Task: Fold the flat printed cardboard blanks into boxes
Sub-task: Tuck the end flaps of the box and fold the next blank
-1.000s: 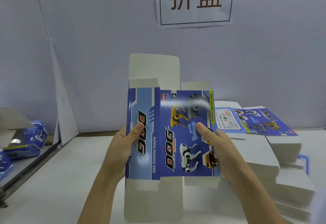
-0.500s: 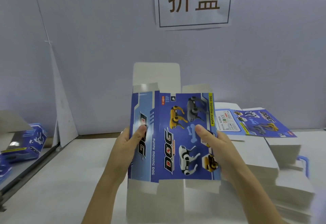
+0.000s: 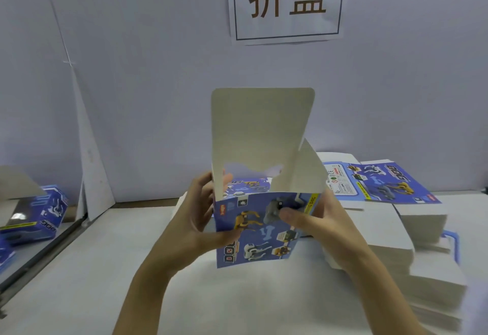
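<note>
From the head camera, I have one cardboard blank (image 3: 260, 229) raised over the middle of the bench (image 3: 79, 268), already squared into an open sleeve with its printed blue face toward me. My left hand (image 3: 200, 218) grips the sleeve's left wall, thumb curled onto the front panel near its lower left and fingers wrapped behind the edge. My right hand (image 3: 317, 224) grips the right wall, thumb pressed flat on the front panel by the grey dog print, fingers curled round the back. The tall top flap (image 3: 261, 128) stands upright and unfolded, and a smaller side flap (image 3: 306, 171) leans out at the right.

To do this step well, I judge I should hold the four walls square with both hands, push the creases fully past ninety so they stay put, then fold the small side flaps in first and tuck the tall flap last. The bottom end is hidden behind my hands and the front panel, so I cannot tell whether it is closed; I would check that before tucking the top.

The stack of flat blanks (image 3: 383, 234) sits along the bench's right edge, printed side up on top. Finished boxes (image 3: 45, 213) lie past the bench's left edge. A paper sign (image 3: 287, 2) hangs on the wall behind.
</note>
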